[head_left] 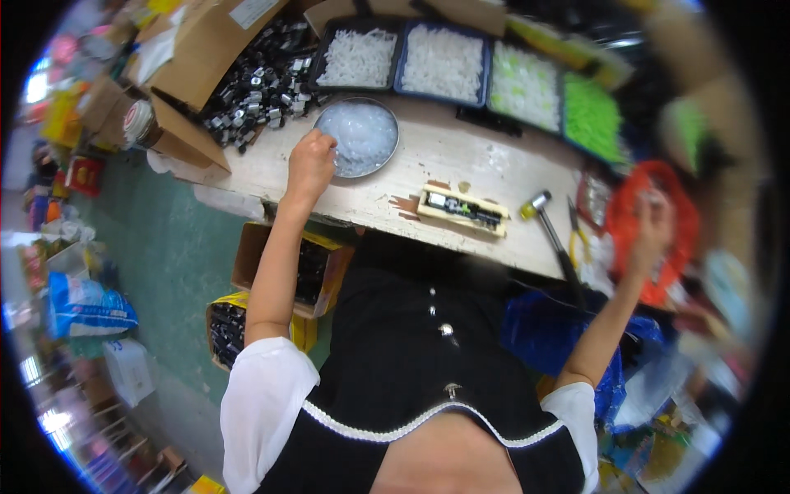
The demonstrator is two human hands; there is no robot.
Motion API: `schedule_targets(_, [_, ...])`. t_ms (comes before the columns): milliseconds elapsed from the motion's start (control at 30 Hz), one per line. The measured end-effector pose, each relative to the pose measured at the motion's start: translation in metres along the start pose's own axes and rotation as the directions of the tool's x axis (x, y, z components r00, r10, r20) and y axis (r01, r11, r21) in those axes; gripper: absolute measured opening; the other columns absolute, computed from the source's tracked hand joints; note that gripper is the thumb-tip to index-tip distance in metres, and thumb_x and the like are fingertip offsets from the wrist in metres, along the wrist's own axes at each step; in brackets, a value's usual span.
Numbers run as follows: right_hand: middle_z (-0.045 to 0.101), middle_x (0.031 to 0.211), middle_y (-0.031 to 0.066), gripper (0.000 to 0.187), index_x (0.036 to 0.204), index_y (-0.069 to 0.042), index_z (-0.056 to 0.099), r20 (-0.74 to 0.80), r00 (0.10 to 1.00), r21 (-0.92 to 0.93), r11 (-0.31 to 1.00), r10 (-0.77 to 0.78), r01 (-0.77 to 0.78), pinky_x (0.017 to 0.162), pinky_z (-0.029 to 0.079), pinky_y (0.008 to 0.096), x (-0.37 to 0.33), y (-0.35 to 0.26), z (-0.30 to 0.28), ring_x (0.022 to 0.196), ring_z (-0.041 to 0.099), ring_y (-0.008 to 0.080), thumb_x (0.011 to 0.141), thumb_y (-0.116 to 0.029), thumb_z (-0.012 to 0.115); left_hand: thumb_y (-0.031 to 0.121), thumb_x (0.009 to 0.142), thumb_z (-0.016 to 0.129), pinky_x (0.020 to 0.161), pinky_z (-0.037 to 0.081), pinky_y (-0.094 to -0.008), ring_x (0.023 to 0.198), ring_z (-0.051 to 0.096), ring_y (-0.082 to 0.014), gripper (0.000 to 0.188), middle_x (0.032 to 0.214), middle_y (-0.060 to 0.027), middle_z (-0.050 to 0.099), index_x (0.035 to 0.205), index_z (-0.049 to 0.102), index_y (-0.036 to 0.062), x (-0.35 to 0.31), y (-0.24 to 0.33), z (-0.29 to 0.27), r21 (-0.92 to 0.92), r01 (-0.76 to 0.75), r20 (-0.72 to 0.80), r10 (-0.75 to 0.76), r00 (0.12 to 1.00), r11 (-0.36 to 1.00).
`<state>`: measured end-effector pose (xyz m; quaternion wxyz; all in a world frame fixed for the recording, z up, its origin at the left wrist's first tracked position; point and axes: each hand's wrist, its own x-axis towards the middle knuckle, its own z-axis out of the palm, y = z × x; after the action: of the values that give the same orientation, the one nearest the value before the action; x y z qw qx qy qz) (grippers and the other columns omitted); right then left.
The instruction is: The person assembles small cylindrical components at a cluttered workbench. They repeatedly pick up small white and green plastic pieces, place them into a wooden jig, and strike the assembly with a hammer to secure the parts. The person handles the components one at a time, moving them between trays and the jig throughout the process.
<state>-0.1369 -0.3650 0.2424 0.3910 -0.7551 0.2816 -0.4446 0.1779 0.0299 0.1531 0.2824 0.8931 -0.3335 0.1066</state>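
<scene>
From my remote feed: whitish worn worktop (448, 152) spans the view. Best guess on step: collecting small parts, both hands out at supplies, well apart.

Open red plastic bag (685, 221), far R of bench: R hand (652, 221) is in its mouth, arm stretched fwd and outward. Blurred; can't tell how far the fingers are open or if anything's held.

Round silver metal bowl (359, 176) w/ translucent whitish pieces (366, 136), back L: L hand (311, 159) at its L rim, forearm nearly straight up from below, fingers curled in. Contents of grip hidden, so can't tell.

Cream rectangular block fixture (451, 221) w/ black + silver parts (471, 207) sits near front edge, between hands, untouched. IMO next move calls for a light fingertip pinch, one piece, lifted clear of the rim.
</scene>
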Motion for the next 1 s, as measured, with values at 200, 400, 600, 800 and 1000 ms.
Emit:
schedule_targets(200, [0.059,0.088,0.0,0.017,0.101,-0.005,0.06,0.123,0.991,-0.132,0.991,0.045,-0.028,0.067,0.042,0.0172,-0.017,-0.006,0.015,0.076,0.052,0.0041,0.085,-0.002,0.06,-0.003,0.07,0.057,0.069,0.047,-0.0398,0.081,0.057,-0.0312,0.009,0.08,-0.0126,0.056,0.077,0.062,0.0009,0.002,0.002,0.006,0.09,-0.026,0.027,0.023,0.999,0.996])
schedule_targets(400, [0.055,0.085,-0.0014,0.02,0.101,-0.004,0.059,0.142,0.989,-0.05,0.998,0.043,-0.036,0.066,0.042,0.0174,-0.031,-0.011,0.032,0.073,0.05,0.0042,0.082,-0.001,0.062,0.0,0.07,0.06,0.068,0.047,-0.0399,0.079,0.058,-0.0312,0.005,0.08,-0.0126,0.057,0.075,0.062,0.0013,-0.001,-0.005,0.006,-0.025,0.021,0.05,-0.02,0.999,0.999])
schedule_targets(600, [0.056,0.09,-0.0005,0.017,0.097,-0.002,0.059,0.287,0.957,0.035,0.998,0.042,-0.055,0.069,0.043,0.0188,-0.044,-0.022,0.057,0.08,0.052,0.0056,0.08,0.001,0.061,-0.001,0.069,0.064,0.062,0.045,-0.0318,0.067,0.057,-0.0227,0.012,0.077,-0.0105,0.058,0.081,0.065,0.0022,-0.003,-0.005,-0.007,-0.273,0.081,0.001,-0.084,0.996,0.959])
schedule_targets(800, [0.059,0.087,0.0058,0.018,0.087,-0.002,0.061,0.45,0.878,0.111,0.986,-0.164,0.127,0.073,0.043,0.0284,-0.067,-0.045,0.104,0.082,0.056,0.0164,0.071,0.0,0.068,-0.002,0.073,0.066,0.062,0.039,-0.0198,0.068,0.05,-0.0072,0.01,0.076,-0.0006,0.055,0.083,0.066,0.0007,-0.005,0.045,-0.015,-0.768,0.217,0.178,-0.124,0.976,0.602])
schedule_targets(1000, [0.062,0.083,0.0078,0.019,0.083,-0.002,0.061,0.515,0.775,0.198,0.931,-0.365,0.307,0.073,0.043,0.0315,-0.08,-0.068,0.15,0.081,0.057,0.0225,0.066,0.0,0.071,-0.007,0.074,0.064,0.07,0.044,-0.0201,0.079,0.054,-0.0077,0.011,0.086,-0.001,0.056,0.083,0.064,0.0004,-0.008,0.101,0.001,-0.882,0.235,0.268,0.023,0.963,0.408])
